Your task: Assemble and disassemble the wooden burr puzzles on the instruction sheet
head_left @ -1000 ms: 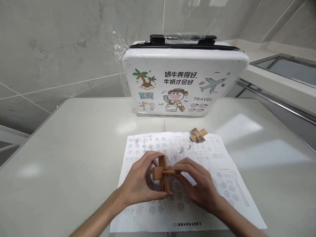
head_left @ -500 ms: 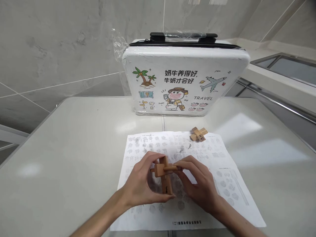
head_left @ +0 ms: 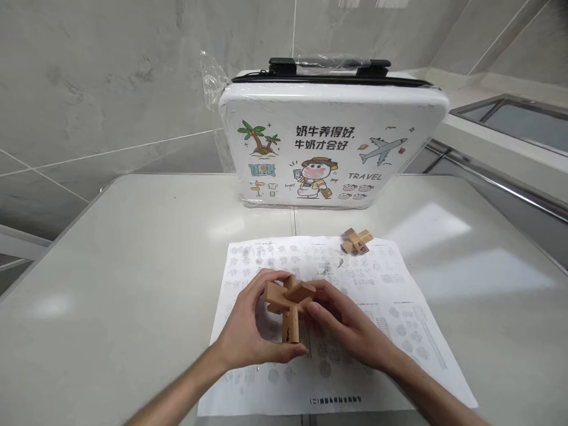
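Observation:
A wooden burr puzzle point(head_left: 290, 319) of crossed interlocking bars is held up over the printed sheet point(head_left: 350, 378). My left hand point(head_left: 244, 325) spans its upright bar, fingers at the far end and thumb under the near end, where a black mark shows. My right hand point(head_left: 355, 328) grips the puzzle's right side, thumb in front and fingers partly hidden behind it. One bar slants up toward the right across the others. A second, smaller wooden cross-shaped puzzle point(head_left: 356, 241) with black marks lies at the sheet's far right edge.
A white case point(head_left: 284, 112) with cartoon prints, wrapped in clear plastic, stands at the back of the pale table point(head_left: 110, 284). Behind it rises a grey tiled wall point(head_left: 110, 71). A metal-framed panel point(head_left: 519, 124) is at the right.
The burr puzzle has shifted slightly left and turned, and its slanting bar now points up to the right. My right hand's thumb has come round to the front of the puzzle.

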`<state>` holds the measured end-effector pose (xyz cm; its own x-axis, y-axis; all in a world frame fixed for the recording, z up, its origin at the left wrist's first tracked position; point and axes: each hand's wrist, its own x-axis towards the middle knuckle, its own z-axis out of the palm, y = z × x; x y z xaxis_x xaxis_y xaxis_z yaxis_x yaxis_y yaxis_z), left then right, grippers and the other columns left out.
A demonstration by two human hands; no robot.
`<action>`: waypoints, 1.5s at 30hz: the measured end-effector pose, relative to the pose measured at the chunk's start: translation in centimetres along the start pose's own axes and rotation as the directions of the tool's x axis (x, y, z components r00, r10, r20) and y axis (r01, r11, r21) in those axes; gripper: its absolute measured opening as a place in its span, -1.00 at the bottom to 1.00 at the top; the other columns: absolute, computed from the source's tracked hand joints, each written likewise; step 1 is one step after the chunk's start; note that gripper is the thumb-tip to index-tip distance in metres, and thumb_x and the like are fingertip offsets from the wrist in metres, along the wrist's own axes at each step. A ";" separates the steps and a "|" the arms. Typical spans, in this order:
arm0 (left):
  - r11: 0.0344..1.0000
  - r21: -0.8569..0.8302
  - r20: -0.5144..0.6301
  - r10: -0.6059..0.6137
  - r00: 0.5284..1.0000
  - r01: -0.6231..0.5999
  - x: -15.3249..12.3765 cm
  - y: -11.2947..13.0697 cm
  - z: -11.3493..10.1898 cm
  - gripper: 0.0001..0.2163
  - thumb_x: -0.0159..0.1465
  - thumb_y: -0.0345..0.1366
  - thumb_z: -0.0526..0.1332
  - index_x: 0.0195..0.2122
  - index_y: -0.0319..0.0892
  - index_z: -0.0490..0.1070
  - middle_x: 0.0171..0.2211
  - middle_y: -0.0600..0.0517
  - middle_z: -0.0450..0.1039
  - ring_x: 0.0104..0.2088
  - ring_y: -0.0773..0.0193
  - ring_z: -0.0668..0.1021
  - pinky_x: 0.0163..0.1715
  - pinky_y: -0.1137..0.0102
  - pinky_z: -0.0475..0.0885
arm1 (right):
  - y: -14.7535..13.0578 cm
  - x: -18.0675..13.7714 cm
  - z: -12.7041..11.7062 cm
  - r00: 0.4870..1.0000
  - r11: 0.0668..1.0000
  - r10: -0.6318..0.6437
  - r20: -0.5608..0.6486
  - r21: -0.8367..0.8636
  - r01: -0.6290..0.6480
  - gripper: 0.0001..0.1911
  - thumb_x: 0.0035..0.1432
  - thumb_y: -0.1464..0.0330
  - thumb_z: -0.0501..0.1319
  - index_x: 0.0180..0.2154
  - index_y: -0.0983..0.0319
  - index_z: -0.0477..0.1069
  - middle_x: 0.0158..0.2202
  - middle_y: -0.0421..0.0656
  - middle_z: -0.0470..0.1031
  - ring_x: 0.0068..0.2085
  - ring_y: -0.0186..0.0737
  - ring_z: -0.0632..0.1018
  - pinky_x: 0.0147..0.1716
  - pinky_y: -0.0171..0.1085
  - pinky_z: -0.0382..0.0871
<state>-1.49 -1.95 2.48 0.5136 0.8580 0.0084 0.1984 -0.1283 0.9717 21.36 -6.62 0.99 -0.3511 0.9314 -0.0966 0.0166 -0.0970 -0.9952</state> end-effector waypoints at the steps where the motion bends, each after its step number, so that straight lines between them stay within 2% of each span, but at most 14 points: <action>1: 1.000 -0.025 0.011 0.010 1.000 -0.010 0.0 0.0 0.0 -0.21 -0.09 -0.08 0.63 0.17 0.01 0.41 0.05 -0.05 0.45 -0.01 -0.03 0.57 0.01 0.11 0.45 | -0.1 0.0 0.0 0.998 0.994 0.047 0.050 0.094 -0.052 -0.72 0.54 0.11 0.15 0.05 0.15 0.43 -0.21 -0.13 0.56 -0.24 -0.20 0.58 -0.23 -0.22 0.49; 3: 0.997 -0.070 0.033 0.030 0.999 -0.028 0.0 0.0 -0.1 -0.19 -0.11 -0.10 0.64 0.19 0.00 0.41 0.05 -0.06 0.46 0.01 -0.04 0.57 0.04 0.11 0.45 | -0.2 0.1 -0.1 0.987 0.952 0.110 0.119 0.274 -0.139 -0.72 0.51 0.09 0.19 -0.05 0.17 0.45 -0.31 -0.18 0.54 -0.35 -0.27 0.56 -0.35 -0.29 0.43; 6: 0.998 -0.064 0.058 0.024 0.998 -0.021 0.1 -0.1 -0.2 -0.22 -0.10 -0.09 0.64 0.16 -0.02 0.43 0.03 -0.07 0.47 0.00 -0.03 0.56 0.03 0.12 0.45 | -0.1 0.1 -0.7 0.979 0.862 0.160 0.124 0.466 -0.200 -0.72 0.46 0.11 0.29 -0.08 0.19 0.46 -0.37 -0.22 0.53 -0.43 -0.35 0.52 -0.44 -0.36 0.35; 9: 0.999 -0.007 0.033 -0.044 0.998 0.044 0.1 -0.3 -0.3 -0.24 -0.07 -0.08 0.63 0.17 -0.02 0.43 0.04 -0.09 0.48 0.00 -0.03 0.55 0.04 0.13 0.44 | 0.0 0.1 -1.4 0.982 0.817 0.185 0.031 0.550 -0.171 -0.70 0.41 0.10 0.33 -0.08 0.19 0.45 -0.40 -0.23 0.52 -0.49 -0.38 0.48 -0.51 -0.39 0.29; 11: 0.993 -0.035 0.019 -0.108 0.994 0.108 0.2 -0.6 -0.4 -0.22 -0.01 -0.05 0.62 0.23 0.00 0.40 0.05 -0.10 0.51 0.02 -0.04 0.55 0.06 0.13 0.41 | -0.2 0.2 -1.7 0.978 0.842 0.189 -0.089 0.528 -0.115 -0.69 0.40 0.07 0.34 -0.11 0.17 0.43 -0.37 -0.22 0.54 -0.48 -0.36 0.49 -0.51 -0.38 0.30; 13: 0.975 -0.149 0.043 -0.163 0.986 0.168 0.2 -0.8 -0.6 -0.21 0.08 0.04 0.57 0.30 -0.01 0.36 0.05 -0.12 0.53 0.03 -0.05 0.56 0.05 0.14 0.40 | -0.3 0.3 -1.8 0.960 0.908 0.181 -0.215 0.410 -0.080 -0.68 0.40 0.05 0.32 -0.12 0.16 0.41 -0.31 -0.19 0.58 -0.41 -0.31 0.55 -0.46 -0.34 0.35; 15: 0.935 -0.287 0.089 -0.190 0.978 0.208 0.3 -1.0 -0.9 -0.19 0.15 0.18 0.48 0.34 -0.06 0.35 0.03 -0.16 0.55 0.02 -0.06 0.56 0.02 0.16 0.41 | -0.3 0.4 -1.6 0.935 0.972 0.151 -0.320 0.218 -0.083 -0.67 0.41 0.03 0.30 -0.13 0.16 0.42 -0.26 -0.14 0.61 -0.32 -0.22 0.59 -0.38 -0.28 0.41; 17: 0.891 -0.396 0.131 -0.185 0.974 0.223 0.4 -1.1 -1.2 -0.21 0.21 0.30 0.38 0.31 -0.12 0.42 0.01 -0.18 0.56 0.00 -0.05 0.54 0.00 0.18 0.41 | -0.1 0.4 -1.3 0.909 0.994 0.098 -0.405 -0.011 -0.112 -0.68 0.43 0.04 0.27 -0.13 0.16 0.45 -0.23 -0.10 0.62 -0.27 -0.15 0.60 -0.32 -0.22 0.43; 20: 0.825 -0.521 0.166 -0.151 0.974 0.217 0.6 -1.0 -1.4 -0.29 0.27 0.33 0.30 0.20 -0.16 0.55 0.05 -0.20 0.55 -0.03 0.00 0.52 0.03 0.19 0.38 | 0.6 0.5 -0.8 0.884 0.933 -0.069 -0.461 -0.345 -0.107 -0.75 0.45 0.11 0.23 -0.16 0.16 0.49 -0.22 -0.08 0.60 -0.26 -0.08 0.56 -0.28 -0.13 0.44; 24: 0.712 -0.675 0.174 -0.101 0.980 0.194 0.8 -0.9 -1.3 -0.36 0.30 0.25 0.33 0.16 -0.19 0.60 0.20 -0.24 0.49 -0.01 0.00 0.51 0.10 0.16 0.36 | 1.8 0.5 -0.2 0.838 0.780 -0.350 -0.419 -0.625 0.014 -0.87 0.44 0.27 0.22 -0.20 0.15 0.46 -0.07 -0.01 0.56 -0.01 0.06 0.55 -0.05 0.03 0.48; 27: 0.648 -0.737 0.183 -0.084 0.980 0.193 0.8 -1.3 -1.3 -0.40 0.32 0.20 0.33 0.16 -0.19 0.61 0.23 -0.23 0.48 0.02 -0.01 0.51 0.14 0.13 0.36 | 2.5 0.5 0.2 0.826 0.681 -0.427 -0.368 -0.732 0.026 -0.86 0.43 0.32 0.23 -0.26 0.16 0.40 -0.01 0.03 0.50 0.05 0.11 0.51 -0.03 0.09 0.47; 29: 0.638 -0.745 0.188 -0.080 0.979 0.195 0.8 -1.6 -1.3 -0.42 0.32 0.19 0.33 0.15 -0.17 0.62 0.23 -0.22 0.48 0.04 -0.02 0.51 0.17 0.10 0.36 | 2.7 0.5 0.4 0.829 0.629 -0.450 -0.333 -0.777 0.030 -0.84 0.44 0.33 0.23 -0.27 0.16 0.36 0.00 0.04 0.47 0.06 0.11 0.50 -0.04 0.09 0.48; 39: 0.676 -0.698 0.262 -0.064 0.963 0.235 0.9 -0.8 -0.7 -0.27 0.28 0.26 0.34 0.23 -0.26 0.55 0.21 -0.33 0.48 -0.02 -0.04 0.57 0.16 0.05 0.41 | 3.1 0.5 0.2 0.840 0.449 -0.469 -0.273 -0.893 -0.040 -0.75 0.44 0.27 0.24 -0.33 0.19 0.34 0.04 0.10 0.40 0.03 0.14 0.46 -0.08 0.08 0.47; 45: 0.687 -0.686 0.272 -0.060 0.960 0.238 0.8 -0.7 -0.6 -0.28 0.27 0.27 0.34 0.22 -0.24 0.56 0.19 -0.31 0.50 -0.01 -0.04 0.59 0.22 0.01 0.39 | 3.1 0.7 -0.1 0.837 0.378 -0.481 -0.261 -0.923 -0.070 -0.68 0.42 0.18 0.26 -0.35 0.21 0.36 -0.01 0.11 0.41 -0.03 0.13 0.45 -0.11 0.08 0.47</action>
<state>-1.69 -0.85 1.99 0.7086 0.6962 -0.1149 -0.3144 0.4573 0.8319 21.22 -6.26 -2.18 -0.0577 0.9176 0.3933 0.8953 0.2218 -0.3862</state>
